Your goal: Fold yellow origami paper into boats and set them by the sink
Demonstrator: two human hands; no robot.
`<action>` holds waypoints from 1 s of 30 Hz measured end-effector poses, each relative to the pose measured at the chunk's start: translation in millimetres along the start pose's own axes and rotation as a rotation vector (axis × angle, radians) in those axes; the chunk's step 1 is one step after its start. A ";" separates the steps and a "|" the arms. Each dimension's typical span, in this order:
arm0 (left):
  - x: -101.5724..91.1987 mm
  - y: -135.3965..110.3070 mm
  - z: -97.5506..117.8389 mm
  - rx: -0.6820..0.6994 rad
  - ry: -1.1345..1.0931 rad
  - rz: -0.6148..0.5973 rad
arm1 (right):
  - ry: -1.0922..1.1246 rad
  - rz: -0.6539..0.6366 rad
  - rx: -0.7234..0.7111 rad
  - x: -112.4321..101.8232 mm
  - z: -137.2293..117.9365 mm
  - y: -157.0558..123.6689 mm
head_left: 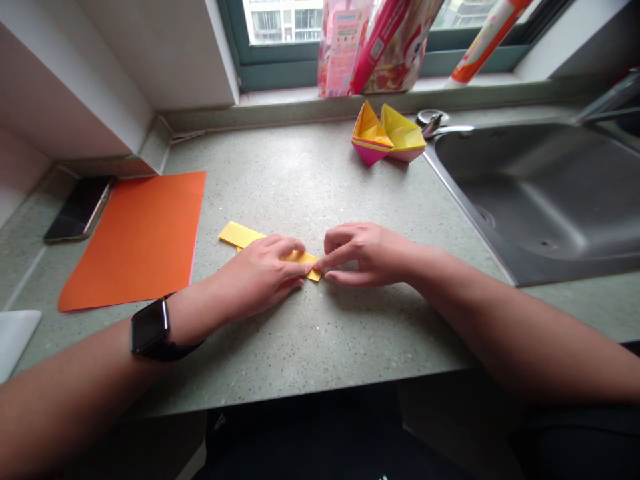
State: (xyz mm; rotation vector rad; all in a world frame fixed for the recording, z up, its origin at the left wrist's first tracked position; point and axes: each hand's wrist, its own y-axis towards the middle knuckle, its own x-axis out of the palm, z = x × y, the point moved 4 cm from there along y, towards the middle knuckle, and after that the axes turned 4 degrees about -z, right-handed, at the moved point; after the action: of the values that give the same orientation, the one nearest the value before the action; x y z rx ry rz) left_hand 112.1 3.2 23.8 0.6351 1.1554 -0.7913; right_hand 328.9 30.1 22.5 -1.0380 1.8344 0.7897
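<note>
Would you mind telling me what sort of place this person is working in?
It looks like a home kitchen, probably in an apartment: a stainless steel sink is set into a speckled stone countertop, and the window behind it looks out on a tall residential building.

Folded paper strip [240, 234] lies on the desk [300, 180], front centre, under the left hand [260, 270]; right hand [370, 253] at its right end. Paper sheet [133, 240] toward left edge; phone [79, 209] further left. Two origami boats [370, 137] at back edge, beside steel sink [545, 193], right. Printed packets [345, 50] and tube [487, 40] stand on windowsill [280, 97] behind.
</note>
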 end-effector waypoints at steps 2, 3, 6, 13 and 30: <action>-0.9 -5.7 1.9 0.008 0.008 0.018 | -0.015 -0.003 0.013 1.3 -1.0 1.0; -1.3 -9.0 2.4 0.011 0.004 0.041 | -0.027 -0.004 0.028 1.8 -0.8 1.6; -1.1 -18.6 2.2 0.002 -0.019 0.096 | -0.052 -0.017 0.068 2.7 0.7 2.9; -0.3 -25.6 0.7 -0.007 -0.026 0.103 | -0.043 -0.023 0.117 -2.0 3.8 1.0; 9.0 -29.8 -6.2 0.039 -0.091 0.086 | -0.072 0.013 0.032 2.0 5.9 -1.6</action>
State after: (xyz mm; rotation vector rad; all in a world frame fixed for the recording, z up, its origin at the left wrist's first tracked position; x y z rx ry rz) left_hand 86.2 -11.1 12.3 0.6697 1.0257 -0.7635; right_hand 332.0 33.6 18.1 -0.9656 1.7885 0.7935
